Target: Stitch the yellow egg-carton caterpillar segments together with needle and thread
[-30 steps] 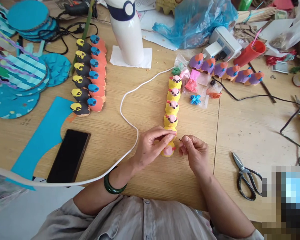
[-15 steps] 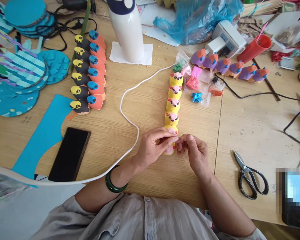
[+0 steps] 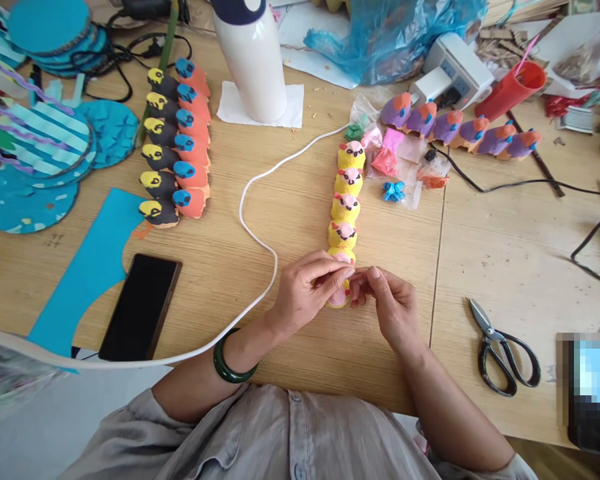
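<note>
Our yellow, pink-topped row (image 3: 344, 215)
Left hand (image 3: 300, 293) and right hand (image 3: 396, 307) meet over it, grips narrow (we can't tell on what); four bumps (image 3: 351, 155) bear dark marks.

Two bare hands in play, one left hand (image 3: 300, 293) and one right hand (image 3: 395, 303), and there's one green bangle (image 3: 220, 360)! Down the middle of the table (image 3: 300, 200) I make it six yellow bird-like figures (image 3: 347, 207), the two closest to the near edge partly covered by fingers. Toward the left edge, six black-and-yellow figures (image 3: 160, 133), then six orange-and-blue figures (image 3: 195, 123). By the far right corner, six purple-and-orange figures (image 3: 447, 127): four rows, twenty-four in all! Singles now: one red cup (image 3: 507, 93), one white bottle (image 3: 253, 67), one smartphone (image 3: 140, 307), one pair of scissors (image 3: 491, 333). The turquoise discs (image 3: 47, 23) overlap too much to count.
</note>
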`<state>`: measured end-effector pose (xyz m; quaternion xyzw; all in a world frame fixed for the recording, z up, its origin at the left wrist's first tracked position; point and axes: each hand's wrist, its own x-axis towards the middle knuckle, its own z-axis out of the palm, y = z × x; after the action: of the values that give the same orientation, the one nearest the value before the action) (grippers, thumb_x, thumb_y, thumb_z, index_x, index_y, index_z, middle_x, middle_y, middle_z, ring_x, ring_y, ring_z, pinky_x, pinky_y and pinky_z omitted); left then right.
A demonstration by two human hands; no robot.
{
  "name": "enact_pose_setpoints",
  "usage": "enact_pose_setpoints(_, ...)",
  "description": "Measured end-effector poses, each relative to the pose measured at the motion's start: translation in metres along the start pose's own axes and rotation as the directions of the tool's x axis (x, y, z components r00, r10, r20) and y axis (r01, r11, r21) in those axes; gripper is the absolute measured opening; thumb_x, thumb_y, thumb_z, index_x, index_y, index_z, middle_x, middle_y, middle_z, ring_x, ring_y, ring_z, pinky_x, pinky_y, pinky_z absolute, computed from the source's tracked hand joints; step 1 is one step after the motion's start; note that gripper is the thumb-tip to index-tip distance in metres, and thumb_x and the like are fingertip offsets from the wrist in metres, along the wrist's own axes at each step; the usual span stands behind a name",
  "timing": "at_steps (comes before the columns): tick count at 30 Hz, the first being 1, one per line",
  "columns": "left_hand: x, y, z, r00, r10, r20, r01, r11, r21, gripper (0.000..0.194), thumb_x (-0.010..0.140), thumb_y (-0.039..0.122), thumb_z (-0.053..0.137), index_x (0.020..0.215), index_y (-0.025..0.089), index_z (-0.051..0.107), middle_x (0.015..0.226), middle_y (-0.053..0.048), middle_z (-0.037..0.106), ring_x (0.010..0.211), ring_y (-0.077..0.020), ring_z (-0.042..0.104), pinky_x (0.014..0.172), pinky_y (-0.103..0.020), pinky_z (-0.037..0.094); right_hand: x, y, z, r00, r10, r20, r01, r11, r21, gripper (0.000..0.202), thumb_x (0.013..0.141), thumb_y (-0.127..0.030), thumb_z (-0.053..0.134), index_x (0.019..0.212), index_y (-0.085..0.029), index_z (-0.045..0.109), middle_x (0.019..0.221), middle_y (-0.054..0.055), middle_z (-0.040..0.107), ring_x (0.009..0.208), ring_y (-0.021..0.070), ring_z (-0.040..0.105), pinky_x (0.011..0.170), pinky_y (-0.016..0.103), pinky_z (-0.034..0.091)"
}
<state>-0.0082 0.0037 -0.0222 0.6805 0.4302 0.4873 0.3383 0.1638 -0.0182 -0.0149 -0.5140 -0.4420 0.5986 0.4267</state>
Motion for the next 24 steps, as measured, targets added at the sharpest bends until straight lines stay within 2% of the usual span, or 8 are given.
enact_pose_setpoints(7, -0.0032, -0.0011, 0.0004, 0.978, 0.204, 0.035, -0.207, 0.961, 0.186, 0.014, 0.1, 0.014, 0.068, 0.107, 0.016, 0.08, 0.096, -0.008, 0.082, 0.091, -0.0148, 0.079, 0.083, -0.021, 0.063, -0.0017, -0.0014, 0.0004, 1.0, -0.01, 0.007, 0.01, 1.0, -0.014, 0.05, 0.104, -0.056, 0.059, 0.072, -0.02, 0.074, 0.066, 0.002, 0.067, 0.057, 0.013, 0.057, 0.057, 0.028, 0.049)
enact_pose_setpoints(11, -0.0039, -0.0023, 0.001, 0.971, 0.237, 0.041, -0.24, 0.949, 0.205, 0.016, 0.1, 0.016, 0.067, 0.11, 0.017, 0.08, 0.101, -0.009, 0.083, 0.094, -0.0165, 0.079, 0.088, -0.024, 0.064, -0.0022, -0.0016, 0.0003, 1.0, -0.01, -0.015, 0.01, 1.0, -0.021, 0.05, 0.104, -0.054, 0.059, 0.071, -0.02, 0.074, 0.062, 0.001, 0.064, 0.056, 0.0125, 0.056, 0.057, 0.028, 0.048)
enact_pose_setpoints(14, -0.004, -0.0023, 0.0006, 0.971, 0.233, 0.05, -0.239, 0.945, 0.224, 0.014, 0.099, 0.021, 0.072, 0.11, 0.017, 0.08, 0.1, -0.008, 0.082, 0.093, -0.0167, 0.079, 0.088, -0.024, 0.064, -0.0023, -0.0026, 0.0006, 0.999, -0.02, -0.026, 0.019, 0.999, -0.051, 0.051, 0.104, -0.055, 0.059, 0.071, -0.02, 0.074, 0.061, 0.001, 0.063, 0.057, 0.0128, 0.057, 0.058, 0.028, 0.049)
enact_pose_setpoints(17, -0.004, -0.0013, -0.0004, 0.978, 0.205, 0.046, -0.211, 0.957, 0.202, 0.013, 0.099, 0.015, 0.07, 0.108, 0.016, 0.08, 0.096, -0.008, 0.081, 0.09, -0.0153, 0.078, 0.084, -0.022, 0.063, -0.002, -0.0029, 0.0009, 0.999, -0.042, 0.001, 0.042, 0.997, -0.068, 0.05, 0.105, -0.054, 0.058, 0.073, -0.02, 0.075, 0.065, 0.002, 0.068, 0.058, 0.0127, 0.057, 0.057, 0.027, 0.05)
enact_pose_setpoints(20, -0.0038, -0.0011, -0.0005, 0.991, 0.127, 0.029, -0.129, 0.986, 0.101, 0.013, 0.097, 0.011, 0.072, 0.107, 0.016, 0.08, 0.096, -0.006, 0.081, 0.084, -0.012, 0.076, 0.074, -0.019, 0.06, -0.0017, -0.0017, 0.0005, 0.998, -0.057, -0.007, 0.057, 0.996, -0.061, 0.046, 0.105, -0.053, 0.059, 0.079, -0.02, 0.077, 0.067, 0.002, 0.069, 0.058, 0.0122, 0.058, 0.056, 0.026, 0.049)
enact_pose_setpoints(24, -0.0032, -0.0022, 0.0012, 1.0, 0.015, 0.002, -0.015, 0.999, -0.052, 0.006, 0.095, 0.015, 0.076, 0.098, 0.018, 0.081, 0.089, -0.003, 0.079, 0.072, -0.0093, 0.07, 0.06, -0.017, 0.052, -0.0016, 0.0001, -0.0006, 0.996, -0.063, -0.062, 0.061, 0.998, -0.031, 0.039, 0.106, -0.05, 0.059, 0.089, -0.021, 0.079, 0.066, 0.0, 0.067, 0.057, 0.0113, 0.058, 0.057, 0.026, 0.049)
